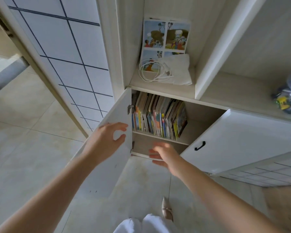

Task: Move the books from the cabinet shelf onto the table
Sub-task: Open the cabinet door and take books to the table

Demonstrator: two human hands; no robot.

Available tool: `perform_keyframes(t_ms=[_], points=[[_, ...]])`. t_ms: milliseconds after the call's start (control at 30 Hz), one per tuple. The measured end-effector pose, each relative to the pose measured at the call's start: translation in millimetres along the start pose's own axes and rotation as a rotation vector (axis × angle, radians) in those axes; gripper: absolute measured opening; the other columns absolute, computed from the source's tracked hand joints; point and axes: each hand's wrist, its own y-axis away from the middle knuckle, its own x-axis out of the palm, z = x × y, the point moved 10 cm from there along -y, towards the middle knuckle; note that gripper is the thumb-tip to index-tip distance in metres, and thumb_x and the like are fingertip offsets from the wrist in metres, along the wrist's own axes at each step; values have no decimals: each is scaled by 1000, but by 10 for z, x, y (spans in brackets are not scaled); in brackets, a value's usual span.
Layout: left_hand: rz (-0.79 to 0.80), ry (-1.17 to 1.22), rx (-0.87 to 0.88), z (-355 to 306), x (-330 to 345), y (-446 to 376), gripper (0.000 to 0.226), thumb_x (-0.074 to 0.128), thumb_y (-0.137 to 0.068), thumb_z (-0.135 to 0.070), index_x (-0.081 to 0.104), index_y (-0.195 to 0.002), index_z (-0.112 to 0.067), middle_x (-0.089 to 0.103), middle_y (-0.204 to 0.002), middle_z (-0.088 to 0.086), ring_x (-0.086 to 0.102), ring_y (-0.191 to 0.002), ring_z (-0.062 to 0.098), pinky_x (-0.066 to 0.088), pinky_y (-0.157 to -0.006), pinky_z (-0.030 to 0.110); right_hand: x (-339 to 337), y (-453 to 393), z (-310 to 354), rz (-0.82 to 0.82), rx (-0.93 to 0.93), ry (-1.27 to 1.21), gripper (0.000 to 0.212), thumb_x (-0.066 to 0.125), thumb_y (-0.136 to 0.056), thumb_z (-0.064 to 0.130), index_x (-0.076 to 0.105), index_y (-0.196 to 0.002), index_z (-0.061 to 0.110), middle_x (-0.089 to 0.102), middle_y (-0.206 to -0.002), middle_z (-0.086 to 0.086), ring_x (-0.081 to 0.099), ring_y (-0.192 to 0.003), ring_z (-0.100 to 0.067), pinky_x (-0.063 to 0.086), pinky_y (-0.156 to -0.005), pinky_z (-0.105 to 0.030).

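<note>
— Books (159, 117): all upright on the cabinet shelf (160, 137), none moved?
— None, I judge. My left hand (106, 137) and right hand (165, 154) reach in, fingers loose, holding nothing.

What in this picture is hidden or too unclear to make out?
- Book titles: the books in the head view are too small to read.
- Table: not in view at all.
- Right hand: motion-blurred, so finger positions are unclear.
- Lower shelf: partly covered by that hand.
- Colourful bag: cut off by the right edge, contents unclear.
- Left hand fingertips: whether they touch the open door is uncertain.
</note>
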Motion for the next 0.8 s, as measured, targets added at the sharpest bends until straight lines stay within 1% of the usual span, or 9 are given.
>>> perform_keyframes(t_ms=[167, 233, 300, 367, 433, 500, 600, 733, 800], points=[[127, 55, -23, -287, 744, -202, 34, 62, -89, -16, 65, -121, -28, 71, -108, -11, 64, -97, 4, 51, -95, 28, -688, -244, 201, -52, -22, 81, 23, 50, -97, 13, 56, -120, 14, 67, -106, -8, 65, -101, -24, 54, -92, -40], [156, 92, -76, -380, 1030, -310, 33, 61, -90, -14, 65, -120, -25, 71, -107, -9, 62, -94, 1, 49, -93, 21, -937, -369, 348, -66, -43, 134, 17, 50, -98, 15, 58, -113, 15, 67, -104, -9, 64, -101, -26, 52, -96, -44], [221, 105, -131, -433, 1372, -402, 27, 60, -90, -13, 67, -116, -18, 71, -107, -5, 63, -94, 5, 50, -92, 21, -1124, -530, 449, -44, -59, 183, 9, 51, -97, 21, 59, -102, 20, 66, -107, -10, 63, -103, -26, 50, -98, -47], [335, 95, -210, -420, 1860, -440, 29, 61, -91, -18, 64, -119, -15, 69, -114, -1, 64, -102, 12, 50, -93, 27, -1284, -747, 460, 0, -47, 238, 9, 53, -96, 31, 59, -99, 25, 64, -111, -9, 62, -106, -25, 50, -97, -48], [407, 154, -315, -351, 2349, -459, 41, 63, -90, -24, 56, -130, -20, 63, -127, -3, 58, -114, 13, 45, -97, 26, -1424, -1008, 439, 23, -11, 277, 20, 52, -96, 39, 57, -108, 24, 63, -115, -6, 60, -107, -23, 50, -97, -46], [410, 236, -405, -306, 2808, -518, 50, 63, -90, -25, 49, -137, -22, 56, -137, -2, 53, -123, 14, 41, -100, 26, -1585, -1339, 428, -6, 30, 311, 21, 53, -95, 41, 56, -110, 25, 62, -117, -6, 59, -109, -24, 49, -98, -46], [384, 338, -503, -269, 3278, -647, 58, 61, -92, -27, 38, -144, -21, 46, -146, 2, 46, -131, 18, 37, -104, 27, -1689, -1818, 504, -69, 23, 335, 17, 54, -93, 40, 53, -99, 24, 61, -118, -9, 59, -110, -27, 48, -98, -47], [283, 408, -536, -136, 3647, -1009, 64, 60, -93, -26, 29, -149, -19, 35, -153, 3, 38, -138, 20, 31, -112, 30, -1707, -2452, 569, -155, -18, 339, 47, 59, -88, 43, 53, -122, 12, 62, -121, -11, 60, -108, -27, 50, -97, -47], [202, 455, -560, -34, 3713, -1182, 64, 60, -93, -25, 30, -149, -18, 35, -153, 3, 38, -138, 21, 32, -113, 34, -1688, -2661, 539, -177, 22, 323, 50, 60, -88, 44, 51, -125, 11, 61, -117, -12, 59, -107, -28, 51, -95, -47]])
